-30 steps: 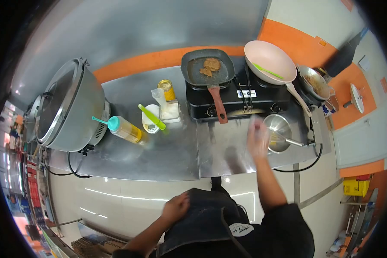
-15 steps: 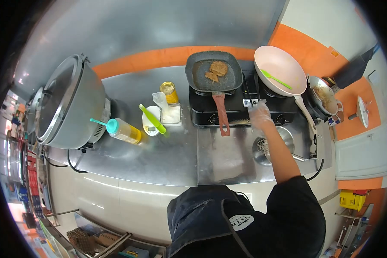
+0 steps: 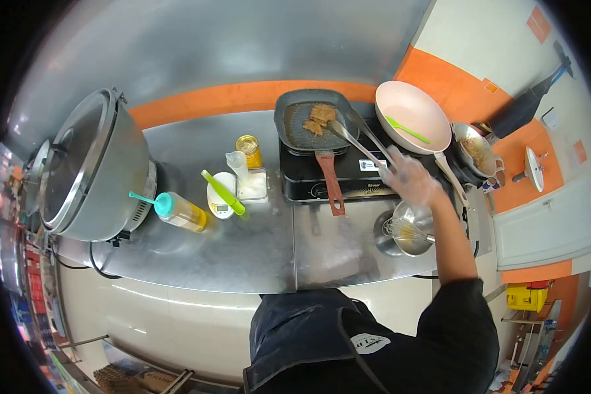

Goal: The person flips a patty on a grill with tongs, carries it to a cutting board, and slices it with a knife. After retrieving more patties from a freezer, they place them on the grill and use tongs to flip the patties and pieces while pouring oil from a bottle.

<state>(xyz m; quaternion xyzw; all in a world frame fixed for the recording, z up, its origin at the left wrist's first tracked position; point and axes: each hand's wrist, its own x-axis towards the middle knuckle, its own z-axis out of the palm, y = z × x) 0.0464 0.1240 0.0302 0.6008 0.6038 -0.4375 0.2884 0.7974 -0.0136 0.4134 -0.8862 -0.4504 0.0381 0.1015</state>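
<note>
Tongs [image 3: 356, 142] run from the gloved right hand [image 3: 410, 177], which is closed around their handles, far-left to the browned food [image 3: 318, 115] in the square pan [image 3: 291, 128] on the stove [image 3: 351, 187]. Their tips sit at the food's near-right edge; whether they pinch it I cannot tell. A good hold likely means catching the piece low and squeezing lightly so it doesn't tear. Left hand is out of view. Near the wrist, a bowl [image 3: 378, 231] holds a whisk [image 3: 402, 230].
</note>
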